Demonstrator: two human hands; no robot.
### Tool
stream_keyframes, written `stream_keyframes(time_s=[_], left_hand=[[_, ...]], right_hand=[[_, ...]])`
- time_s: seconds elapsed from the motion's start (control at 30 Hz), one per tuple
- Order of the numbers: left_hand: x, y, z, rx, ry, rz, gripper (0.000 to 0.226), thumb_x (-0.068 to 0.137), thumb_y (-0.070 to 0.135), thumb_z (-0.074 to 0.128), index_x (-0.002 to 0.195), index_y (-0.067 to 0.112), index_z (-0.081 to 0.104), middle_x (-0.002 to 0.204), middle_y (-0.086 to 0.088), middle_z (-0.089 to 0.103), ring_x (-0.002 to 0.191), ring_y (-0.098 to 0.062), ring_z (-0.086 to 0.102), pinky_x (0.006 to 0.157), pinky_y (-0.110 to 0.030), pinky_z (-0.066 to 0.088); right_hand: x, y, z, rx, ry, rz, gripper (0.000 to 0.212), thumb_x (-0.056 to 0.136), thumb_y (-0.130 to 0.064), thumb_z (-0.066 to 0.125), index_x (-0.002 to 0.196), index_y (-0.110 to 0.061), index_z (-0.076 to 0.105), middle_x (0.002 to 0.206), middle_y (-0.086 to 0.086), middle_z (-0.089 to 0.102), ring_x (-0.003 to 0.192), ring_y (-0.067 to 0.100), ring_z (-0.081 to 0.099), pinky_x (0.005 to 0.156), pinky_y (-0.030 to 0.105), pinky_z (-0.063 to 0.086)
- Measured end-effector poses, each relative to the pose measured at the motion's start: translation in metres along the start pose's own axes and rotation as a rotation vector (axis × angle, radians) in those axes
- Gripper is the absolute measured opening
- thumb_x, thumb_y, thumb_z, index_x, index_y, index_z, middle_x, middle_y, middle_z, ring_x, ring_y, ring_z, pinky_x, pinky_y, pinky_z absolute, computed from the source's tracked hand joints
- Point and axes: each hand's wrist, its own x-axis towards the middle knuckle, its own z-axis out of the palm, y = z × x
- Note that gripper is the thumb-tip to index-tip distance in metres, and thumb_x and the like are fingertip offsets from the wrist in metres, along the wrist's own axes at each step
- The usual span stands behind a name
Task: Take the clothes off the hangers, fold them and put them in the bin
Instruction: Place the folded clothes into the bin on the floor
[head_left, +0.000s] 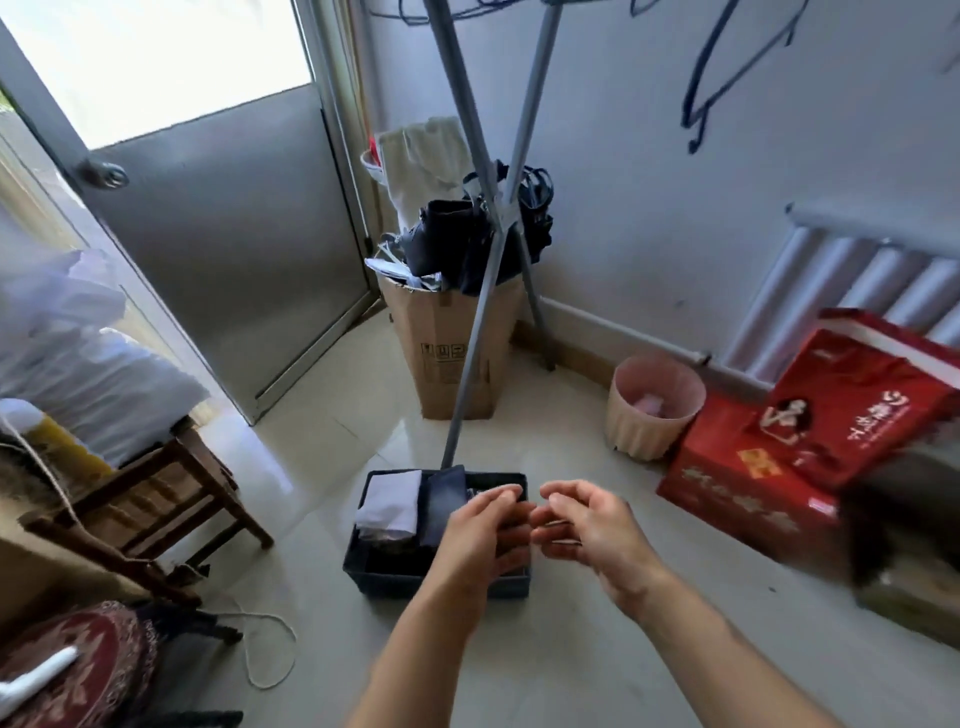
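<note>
My two hands hang over one bin (384, 584), a dark, straight-walled rectangular box on the pale glossy tiled floor (545, 675). My left hand (480, 530) covers the bin's right half. My right hand (587, 530) is just past its right edge. Both hold nothing, with the fingers loosely curved and the fingertips nearly meeting. I cannot tell whether the left one touches what lies beneath.

In the bin I count two folded pieces side by side: a white cloth (389, 501) at the left and a dark blue cloth (444, 499) beside it. Darker fabric shows under them.

A thin grey metal rack leg (470, 338) comes down at the bin's far rim. One bare blue wire hanger (711, 88) hangs at the upper right. Others at the top edge are too blurred to count.

There is open floor in front of the bin and to its right. A wooden chair (156, 499) stands to the left, a tall cardboard box (447, 353) behind, and a ribbed pink basket (652, 415) and two red cartons (737, 478) further right.
</note>
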Motion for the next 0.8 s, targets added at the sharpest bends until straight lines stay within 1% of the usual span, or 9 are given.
stream_keyframes(time_s=[0.07,0.2,0.33,0.43,0.53,0.63,0.7,0.77,0.8], left_hand=[[-0.025,0.005,0.032,0.039,-0.062,0.012,0.022,0.100,0.021,0.051,0.115,0.012,0.065,0.099,-0.011,0.071,0.087,-0.023,0.064,0.073,-0.031,0.052],[-0.064,0.008,0.099,0.090,-0.177,0.019,0.022,0.099,0.022,0.054,0.114,0.011,0.065,0.096,-0.010,0.072,0.083,-0.022,0.066,0.075,-0.032,0.051],[-0.097,0.003,0.160,0.184,-0.290,0.047,0.020,0.101,0.024,0.051,0.111,0.016,0.066,0.100,-0.007,0.075,0.090,-0.023,0.070,0.077,-0.033,0.054],[-0.120,-0.004,0.210,0.244,-0.363,0.084,0.019,0.101,0.026,0.051,0.106,0.019,0.068,0.094,-0.004,0.076,0.093,-0.023,0.071,0.077,-0.032,0.054],[-0.147,-0.016,0.265,0.289,-0.461,0.094,0.021,0.099,0.028,0.053,0.108,0.019,0.069,0.095,-0.005,0.076,0.094,-0.023,0.070,0.081,-0.034,0.054],[-0.171,-0.028,0.317,0.308,-0.554,0.094,0.022,0.099,0.028,0.053,0.110,0.018,0.070,0.097,-0.006,0.075,0.090,-0.022,0.071,0.084,-0.037,0.053],[-0.187,-0.035,0.355,0.310,-0.601,0.090,0.022,0.098,0.028,0.055,0.110,0.018,0.070,0.097,-0.008,0.075,0.089,-0.024,0.070,0.084,-0.039,0.052],[-0.201,-0.043,0.397,0.300,-0.648,0.093,0.022,0.097,0.029,0.057,0.111,0.017,0.070,0.097,-0.007,0.074,0.090,-0.025,0.070,0.086,-0.041,0.053],[-0.208,-0.046,0.418,0.292,-0.684,0.095,0.022,0.097,0.028,0.057,0.111,0.016,0.069,0.094,-0.006,0.074,0.087,-0.024,0.070,0.084,-0.040,0.055]], right_hand=[[-0.034,-0.014,-0.029,-0.007,0.028,-0.022,0.015,0.099,-0.010,0.048,0.104,-0.009,0.062,0.080,0.010,0.070,0.069,0.022,0.066,0.063,0.031,0.053],[-0.092,-0.031,-0.089,0.028,0.120,-0.067,0.013,0.098,-0.009,0.050,0.102,-0.009,0.062,0.076,0.007,0.069,0.064,0.020,0.064,0.060,0.029,0.052],[-0.140,-0.044,-0.148,0.014,0.198,-0.100,0.015,0.099,-0.012,0.050,0.106,-0.009,0.063,0.078,0.007,0.070,0.067,0.019,0.066,0.064,0.031,0.054],[-0.177,-0.050,-0.197,0.015,0.257,-0.140,0.016,0.099,-0.012,0.050,0.106,-0.008,0.064,0.078,0.008,0.071,0.068,0.020,0.067,0.065,0.030,0.055],[-0.215,-0.050,-0.251,0.000,0.329,-0.163,0.015,0.099,-0.014,0.051,0.103,-0.011,0.065,0.079,0.009,0.072,0.070,0.020,0.068,0.067,0.031,0.056],[-0.249,-0.048,-0.303,0.005,0.398,-0.177,0.015,0.098,-0.015,0.052,0.101,-0.012,0.066,0.080,0.011,0.073,0.070,0.019,0.069,0.063,0.029,0.056],[-0.272,-0.048,-0.342,0.016,0.447,-0.193,0.014,0.097,-0.014,0.053,0.099,-0.013,0.067,0.080,0.010,0.074,0.069,0.018,0.069,0.061,0.028,0.054],[-0.297,-0.049,-0.382,-0.001,0.504,-0.213,0.014,0.097,-0.014,0.054,0.099,-0.013,0.068,0.080,0.008,0.074,0.069,0.016,0.068,0.059,0.026,0.052],[-0.310,-0.051,-0.401,-0.006,0.530,-0.225,0.014,0.097,-0.014,0.054,0.099,-0.012,0.067,0.078,0.008,0.073,0.067,0.016,0.068,0.059,0.026,0.052]])
